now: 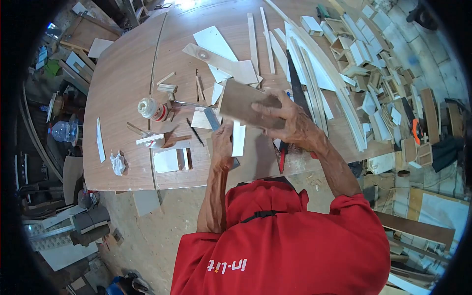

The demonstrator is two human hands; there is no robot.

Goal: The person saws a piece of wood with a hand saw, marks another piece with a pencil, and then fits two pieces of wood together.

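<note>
A brown wooden board (pixel 241 102) is held tilted above the near part of the table. My right hand (pixel 290 120) grips its right side, fingers spread over the face. My left hand (pixel 223 145) is closed at the board's lower left corner; its fingertips are partly hidden. Just right of that hand is a narrow white strip (pixel 238 139). A grey-blue straight piece (pixel 211 118) lies beside the left fingers. Left of them a dark pencil-like stick (pixel 195 132) rests on the tabletop. Under my right forearm, a red-handled tool (pixel 282 161) lies near the table edge.
The brown table (pixel 123 88) carries a glue bottle (pixel 151 109), a white-topped container (pixel 153 141), a small white frame-like piece (pixel 171 160) and crumpled white material (pixel 118 163). Long strips (pixel 314 73) and a handsaw blade (pixel 296 81) lie right. Stacked wooden boxes (pixel 361 51) stand beyond.
</note>
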